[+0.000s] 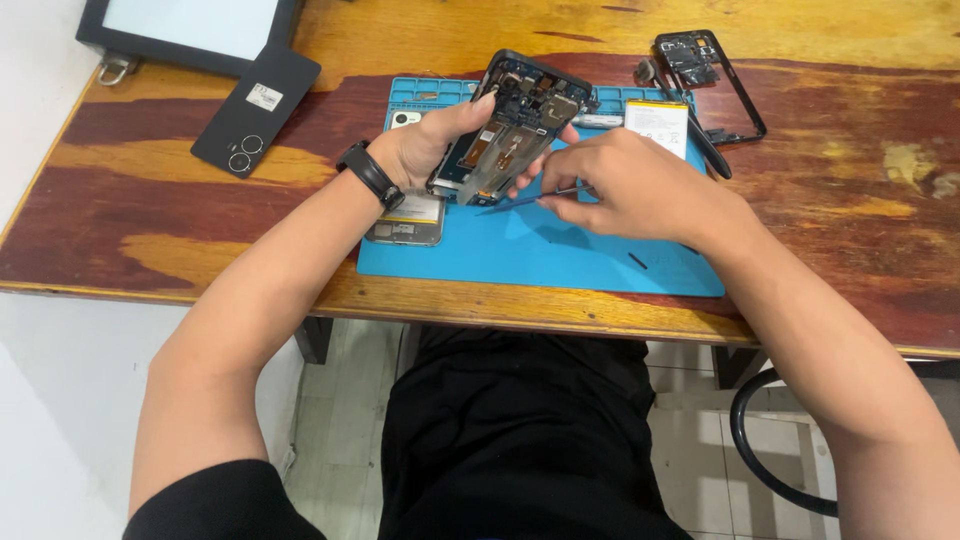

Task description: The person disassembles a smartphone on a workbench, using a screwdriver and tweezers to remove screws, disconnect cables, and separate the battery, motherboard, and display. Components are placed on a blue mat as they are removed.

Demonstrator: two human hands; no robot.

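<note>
Blue silicone work mat (560, 262) lying at the near edge of the wooden table (850, 220), bearing most of the items listed

Opened phone (510, 125): back removed, circuit parts showing, being held tilted above the mat's far half. Left hand (440, 140) is gripping it, thumb lying over its left edge, other fingers curled behind. A black wristband (371, 174) is sitting on that wrist.

Right hand (625, 185): fingers pressed together, pinching a thin blue tool (530, 199), whose tip is pointing toward the phone's lower end; whether the tip is touching it cannot be told.

Second phone body (408, 218): lying flat at the mat's left edge, partly under the left wrist.

White-labelled battery (657, 125): resting at the mat's far right corner.

Black phone frame (710, 85): lying beyond the mat, toward the table's far edge.

Black back cover (256, 110) with camera rings: lying near the table's far left corner, just beside a dark-framed screen (190, 30)
</note>
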